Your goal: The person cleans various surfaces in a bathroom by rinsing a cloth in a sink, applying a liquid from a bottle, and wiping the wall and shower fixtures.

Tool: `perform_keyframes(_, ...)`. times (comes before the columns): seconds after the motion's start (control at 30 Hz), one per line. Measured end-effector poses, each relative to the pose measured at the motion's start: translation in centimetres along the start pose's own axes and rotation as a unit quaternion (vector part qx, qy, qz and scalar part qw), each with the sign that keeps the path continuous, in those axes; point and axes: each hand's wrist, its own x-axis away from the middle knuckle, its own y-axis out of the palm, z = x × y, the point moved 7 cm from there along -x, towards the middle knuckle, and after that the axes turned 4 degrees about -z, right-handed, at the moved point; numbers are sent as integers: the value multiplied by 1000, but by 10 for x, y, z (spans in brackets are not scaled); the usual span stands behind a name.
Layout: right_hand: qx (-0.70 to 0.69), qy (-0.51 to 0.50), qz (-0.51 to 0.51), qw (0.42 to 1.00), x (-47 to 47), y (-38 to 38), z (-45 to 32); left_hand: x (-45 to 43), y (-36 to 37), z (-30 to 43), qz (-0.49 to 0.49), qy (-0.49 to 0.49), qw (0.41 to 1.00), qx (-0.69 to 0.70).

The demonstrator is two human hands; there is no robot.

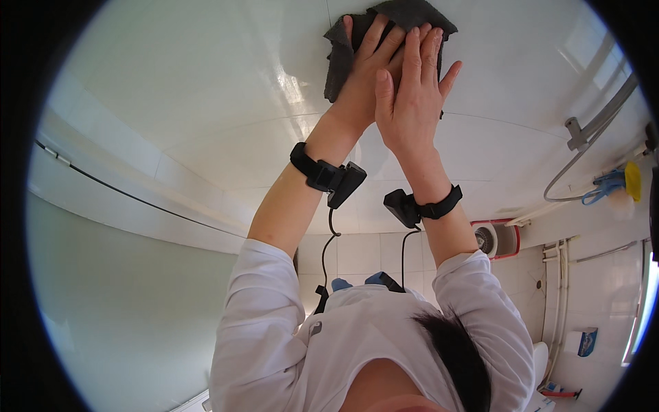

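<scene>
A dark grey cloth point(412, 14) lies against the glossy white tiled wall point(216, 77) at the top of the view. My left hand point(373, 67) presses flat on it with spread fingers, and folds of the cloth rise around the thumb side and the fingertips. My right hand point(414, 87) rests partly over my left hand, its fingers pointing up onto the cloth and its little finger or thumb side spread out to the right. Both wrists wear black straps with small devices and cables. What lies under the palms is hidden.
A shower rail point(610, 110) with a hose point(558, 180) runs along the right. Blue and yellow gloves or cloths point(610, 183) hang nearby. Below stand a red-rimmed mop bucket point(507, 239) and wall pipes point(561, 288). A black cable point(139, 193) crosses the left side.
</scene>
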Motion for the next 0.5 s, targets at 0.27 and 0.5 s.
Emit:
perform_keyframes(0.27, -6, -16, -249, 968, 105, 55, -27, 155, 22, -16, -77, -143, 980, -115)
perform_keyframes(0.5, -30, -11, -205, 978, 88, 60, -38, 137, 6, -30, -65, -125, 982, -122)
